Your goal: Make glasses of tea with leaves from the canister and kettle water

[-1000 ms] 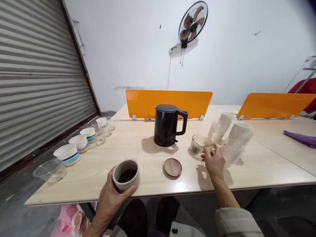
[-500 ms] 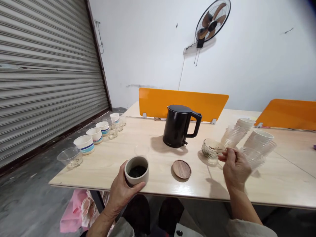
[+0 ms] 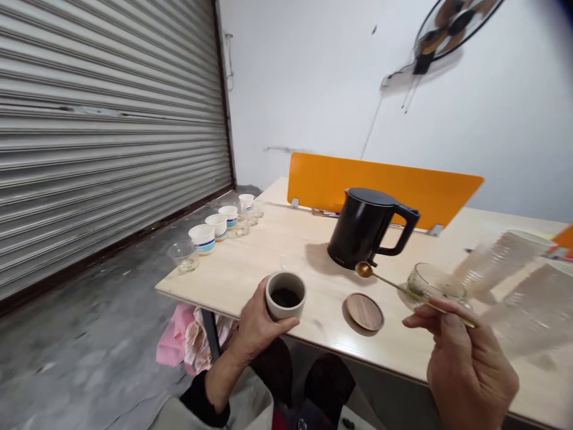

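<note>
My left hand [image 3: 257, 322] grips a grey ceramic cup [image 3: 284, 312] near the table's front edge, with dark contents [image 3: 285, 297] inside. My right hand [image 3: 468, 364] pinches the end of a long gold spoon [image 3: 403, 291], whose bowl points up-left towards a black electric kettle [image 3: 360, 230]. Under the spoon's shaft sits a ribbed glass bowl [image 3: 432, 283]. A round wooden lid [image 3: 364, 312] lies flat between my hands. Blurred stacks of ribbed clear cups [image 3: 501, 263] stand past my right hand.
The pale wood table [image 3: 233, 263] ends at a front edge near my knees. A row of paper cups [image 3: 219, 226] and clear glasses runs along its left side. An orange divider [image 3: 380, 185] stands at the back. A roller shutter [image 3: 111, 119] lies to the left.
My right hand has lifted the gold spoon off the glass bowl and come closer to the camera. The view has swung right and tilted. My left hand still holds the cup.
</note>
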Demonstrator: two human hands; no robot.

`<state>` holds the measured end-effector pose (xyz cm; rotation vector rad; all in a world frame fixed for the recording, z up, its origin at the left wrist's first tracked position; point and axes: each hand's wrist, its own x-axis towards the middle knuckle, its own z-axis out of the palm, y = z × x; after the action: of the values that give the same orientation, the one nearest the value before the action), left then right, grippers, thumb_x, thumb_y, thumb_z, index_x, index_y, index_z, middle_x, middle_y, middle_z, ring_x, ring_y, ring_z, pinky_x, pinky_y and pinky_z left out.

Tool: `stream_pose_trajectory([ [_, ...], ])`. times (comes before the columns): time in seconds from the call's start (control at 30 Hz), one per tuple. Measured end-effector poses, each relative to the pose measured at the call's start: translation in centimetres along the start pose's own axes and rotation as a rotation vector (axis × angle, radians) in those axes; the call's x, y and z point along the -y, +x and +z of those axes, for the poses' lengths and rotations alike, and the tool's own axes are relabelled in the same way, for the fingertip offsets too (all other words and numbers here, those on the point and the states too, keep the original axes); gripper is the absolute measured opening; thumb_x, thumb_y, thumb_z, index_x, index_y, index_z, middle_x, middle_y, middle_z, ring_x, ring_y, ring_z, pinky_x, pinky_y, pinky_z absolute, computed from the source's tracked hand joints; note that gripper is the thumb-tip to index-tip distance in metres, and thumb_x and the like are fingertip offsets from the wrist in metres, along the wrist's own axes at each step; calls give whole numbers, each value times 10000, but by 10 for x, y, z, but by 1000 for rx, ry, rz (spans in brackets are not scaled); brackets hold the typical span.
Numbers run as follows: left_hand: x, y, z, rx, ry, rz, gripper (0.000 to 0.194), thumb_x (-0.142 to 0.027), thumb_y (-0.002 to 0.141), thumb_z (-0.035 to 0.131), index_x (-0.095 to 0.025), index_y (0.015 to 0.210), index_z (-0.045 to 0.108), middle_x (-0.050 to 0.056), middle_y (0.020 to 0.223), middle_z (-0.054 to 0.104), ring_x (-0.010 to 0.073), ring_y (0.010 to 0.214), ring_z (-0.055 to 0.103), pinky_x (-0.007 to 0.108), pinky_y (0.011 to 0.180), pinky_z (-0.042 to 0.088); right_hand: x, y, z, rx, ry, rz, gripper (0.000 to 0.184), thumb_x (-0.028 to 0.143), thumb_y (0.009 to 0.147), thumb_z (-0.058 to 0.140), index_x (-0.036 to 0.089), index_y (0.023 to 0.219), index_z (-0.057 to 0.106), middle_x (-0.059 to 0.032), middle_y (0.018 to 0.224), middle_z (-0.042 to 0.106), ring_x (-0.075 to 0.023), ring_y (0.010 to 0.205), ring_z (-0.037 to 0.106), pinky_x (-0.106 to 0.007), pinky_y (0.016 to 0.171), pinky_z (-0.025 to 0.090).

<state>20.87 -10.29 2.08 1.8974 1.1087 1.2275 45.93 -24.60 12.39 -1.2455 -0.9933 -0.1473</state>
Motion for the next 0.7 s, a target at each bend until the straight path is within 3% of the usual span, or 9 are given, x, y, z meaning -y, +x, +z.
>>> stream_pose_trajectory([
  [0.17, -3, 1, -2, -7, -13, 2, 964, -445, 635, 885, -263, 1449, 402, 78, 1355, 628, 301, 1236, 609, 454, 1054, 486, 7, -18, 38, 346, -3, -34, 189, 350, 998, 529, 280, 1080, 683, -22, 816, 679, -199, 769, 682, -371, 743, 569],
  [0.3, -4, 2, -2, -11, -13, 8, 991, -413, 607, 903, -277, 1449, 399, 64, 1357, 622, 298, 1233, 608, 450, 1044, 489, -1, -17, 71, 685, -17, -144, 204, 307, 1016, 490, 277, 1113, 667, -9, 790, 677, -172, 731, 676, -319, 698, 538],
  [0.4, -5, 3, -2, -7, -6, -23, 1001, -383, 582, 913, -290, 1440, 406, 56, 1341, 630, 306, 1206, 622, 454, 1008, 506, -4, -12, 93, 853, -22, -211, 205, 278, 1020, 482, 262, 1119, 660, 13, 767, 661, -131, 654, 648, -260, 622, 500],
  [0.53, -8, 3, -3, 9, -25, -53, 971, -346, 577, 915, -306, 1420, 435, 43, 1330, 639, 303, 1197, 625, 449, 1005, 506, 2, -8, 107, 929, -6, -198, 193, 278, 1018, 489, 254, 1102, 662, 19, 798, 663, -102, 587, 614, -236, 581, 479],
  [0.7, -9, 3, -4, 15, -55, -45, 969, -335, 575, 918, -291, 1420, 444, 60, 1352, 620, 310, 1227, 605, 457, 1030, 494, 2, -7, 105, 921, 20, -84, 202, 329, 1021, 501, 243, 1082, 673, 27, 728, 621, -110, 585, 600, -241, 585, 475],
])
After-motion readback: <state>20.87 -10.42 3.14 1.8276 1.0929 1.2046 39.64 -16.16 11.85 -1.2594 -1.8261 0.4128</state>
